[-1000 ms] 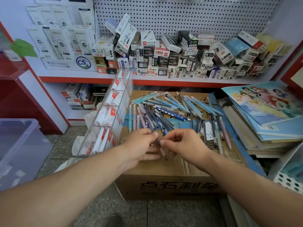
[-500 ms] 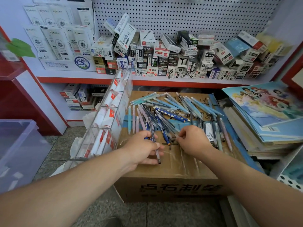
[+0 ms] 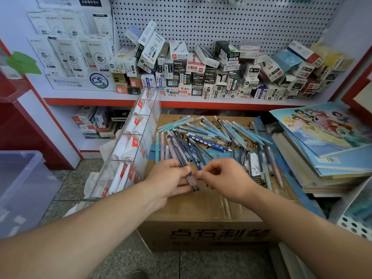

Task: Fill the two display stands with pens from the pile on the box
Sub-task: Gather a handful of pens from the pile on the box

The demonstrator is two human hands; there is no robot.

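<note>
Box (image 3: 201,214): cardboard, top strewn with the pen pile (image 3: 213,135).
Display stand (image 3: 130,150): clear, compartmented, touching the box's left side; white-and-red packets inside.
Left hand (image 3: 171,178): clasping a few dark pens (image 3: 182,160).
Right hand (image 3: 225,178): fingertips pinched together beside those pens; whether they grasp anything is unclear.
Plastic bin (image 3: 22,188): on the floor, far left.

box (image 3: 201,210): matt cardboard, glossy tape | stand (image 3: 128,158): clear plastic | pens (image 3: 211,133): plastic

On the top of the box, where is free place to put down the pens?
The bare cardboard strip along the box near edge, below both hands, is free. Farther back, the pen pile crowds the top, from the clear stand to the book stack.
</note>
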